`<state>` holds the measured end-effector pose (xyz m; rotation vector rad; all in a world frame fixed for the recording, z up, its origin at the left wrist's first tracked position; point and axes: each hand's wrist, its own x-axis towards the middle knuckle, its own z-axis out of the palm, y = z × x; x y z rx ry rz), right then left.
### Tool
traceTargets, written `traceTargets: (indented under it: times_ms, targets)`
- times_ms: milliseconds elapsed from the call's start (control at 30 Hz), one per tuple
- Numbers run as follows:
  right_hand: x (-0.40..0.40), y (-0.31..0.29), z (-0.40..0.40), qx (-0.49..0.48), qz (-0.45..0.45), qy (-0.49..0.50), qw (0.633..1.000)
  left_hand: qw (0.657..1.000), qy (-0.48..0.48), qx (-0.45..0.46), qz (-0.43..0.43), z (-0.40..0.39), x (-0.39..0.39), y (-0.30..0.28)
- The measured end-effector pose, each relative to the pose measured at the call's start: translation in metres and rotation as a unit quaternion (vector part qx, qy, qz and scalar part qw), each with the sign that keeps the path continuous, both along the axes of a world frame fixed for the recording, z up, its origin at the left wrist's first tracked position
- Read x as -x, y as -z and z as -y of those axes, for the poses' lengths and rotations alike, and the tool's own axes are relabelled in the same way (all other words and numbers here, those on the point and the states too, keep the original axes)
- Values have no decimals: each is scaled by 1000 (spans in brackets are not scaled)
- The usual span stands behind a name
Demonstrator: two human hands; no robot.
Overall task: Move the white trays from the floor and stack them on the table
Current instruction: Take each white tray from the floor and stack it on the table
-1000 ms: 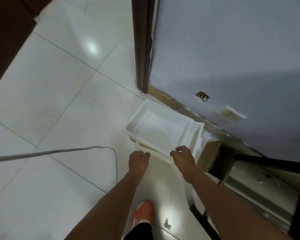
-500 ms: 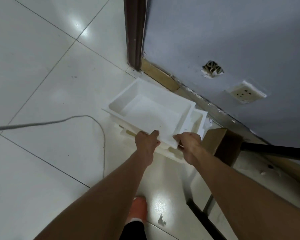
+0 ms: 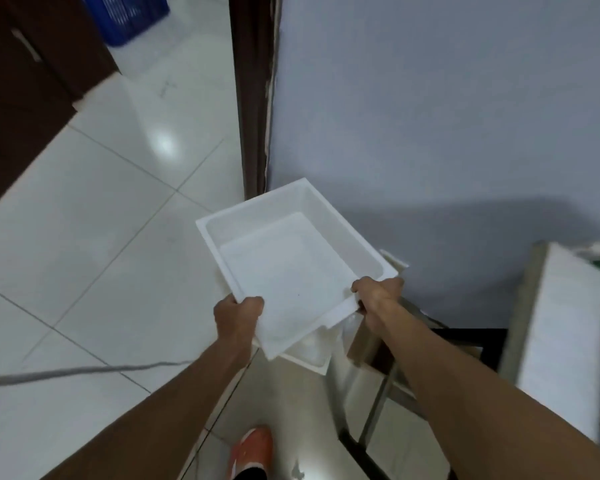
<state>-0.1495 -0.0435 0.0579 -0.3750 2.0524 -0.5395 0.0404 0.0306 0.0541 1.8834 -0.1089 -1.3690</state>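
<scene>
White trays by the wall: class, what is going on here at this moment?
A person holds one white tray in the air, the left hand and right hand each gripping its near rim. More trays lie under it on the tiled floor. The table stands to the right.

reach → grip: your left hand [image 3: 238,315] and right hand [image 3: 378,292] now clasp the near rim of the top white tray [image 3: 291,268] | tray: up off the tray below [image 3: 312,355], which stays down | view: worktop [image 3: 565,334] now at right
</scene>
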Motion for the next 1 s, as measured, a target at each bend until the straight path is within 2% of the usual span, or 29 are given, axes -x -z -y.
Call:
traceTargets:
  times_ms: [100,167,233,300,433,600,800,1000]
  targets:
    - [21,-76,-3,39,-49,-30,998,999,30,15,-13,-10,-10,-67]
    - [35,-124,-10,53,-82,-109,989,997,67,25,-7,-17,-12,-110]
    - [47,-168,-23,51,-74,-189,978,994,92,50,11,-24,-8,-155]
    - [59,-210,-40,48,-38,-211,976,992,96,70,37,-31,2,-197]
    - [91,-280,-76,66,3,-192,979,988,81,121,55,-45,32,-271]
    - [131,-338,-112,116,23,-145,982,975,72,187,94,-75,82,-339]
    - [180,-381,-158,171,30,-87,981,963,95,232,103,-120,142,-382]
    - [229,-392,-212,203,28,-40,978,943,138,275,127,-153,195,-405]
